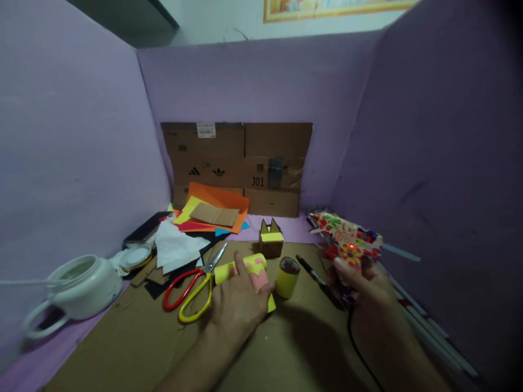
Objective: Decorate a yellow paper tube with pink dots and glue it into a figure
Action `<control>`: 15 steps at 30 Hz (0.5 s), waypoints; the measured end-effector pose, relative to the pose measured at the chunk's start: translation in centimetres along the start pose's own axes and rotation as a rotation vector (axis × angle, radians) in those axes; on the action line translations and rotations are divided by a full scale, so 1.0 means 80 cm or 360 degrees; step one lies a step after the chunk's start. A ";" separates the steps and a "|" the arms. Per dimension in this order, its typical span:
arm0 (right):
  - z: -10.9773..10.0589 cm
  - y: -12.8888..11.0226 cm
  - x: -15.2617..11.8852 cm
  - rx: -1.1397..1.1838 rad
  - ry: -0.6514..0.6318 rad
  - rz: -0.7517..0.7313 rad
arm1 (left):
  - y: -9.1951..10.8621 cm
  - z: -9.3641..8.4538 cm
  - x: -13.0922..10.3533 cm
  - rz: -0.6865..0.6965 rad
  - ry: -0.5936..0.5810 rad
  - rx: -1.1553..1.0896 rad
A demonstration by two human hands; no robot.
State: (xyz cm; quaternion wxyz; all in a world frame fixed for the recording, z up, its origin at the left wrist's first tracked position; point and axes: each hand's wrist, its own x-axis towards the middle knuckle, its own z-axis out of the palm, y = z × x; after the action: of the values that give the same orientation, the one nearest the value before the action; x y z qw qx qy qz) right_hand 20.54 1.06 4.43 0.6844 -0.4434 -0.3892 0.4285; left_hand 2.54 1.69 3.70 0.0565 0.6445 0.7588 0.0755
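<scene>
My left hand (237, 302) lies over a yellow paper tube (258, 262) with pink paper pieces on it. Its index finger stretches past the tube's far side and the thumb is spread apart; the curled fingers are partly hidden. Red-and-yellow-handled scissors (198, 288) lie half open just left of this hand. A short yellow-wrapped tube (287, 277) stands upright to its right. In my right hand (370, 291) is a flower-patterned hot glue gun (347, 237) with a lit red light, raised at the right. A stick juts from its rear and a black cord hangs down.
A small cardboard box with pointed ears (271, 245) stands behind the tubes. A black pen (314, 275) lies by the glue gun. Coloured paper sheets (241, 209) and white tissue (177, 245) are piled back left. A white mug (85, 288) stands left. Purple walls enclose three sides.
</scene>
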 end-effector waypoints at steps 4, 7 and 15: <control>0.002 0.009 -0.008 -0.0131 -0.0132 -0.0008 | -0.007 0.009 0.006 0.0048 0.0030 -0.0235; -0.001 0.013 -0.015 -0.0336 -0.0200 -0.0014 | -0.015 0.016 0.000 0.0163 -0.0004 -0.0566; -0.009 0.014 -0.033 -0.0533 -0.0323 0.0049 | -0.043 0.022 -0.013 0.0361 -0.0020 -0.1418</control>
State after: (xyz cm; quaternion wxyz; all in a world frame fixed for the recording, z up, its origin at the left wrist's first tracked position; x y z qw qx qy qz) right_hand 20.10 -1.31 2.74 0.5515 -0.5116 -0.5152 0.4107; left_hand -0.31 0.22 1.32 0.3242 0.6367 0.5766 0.3962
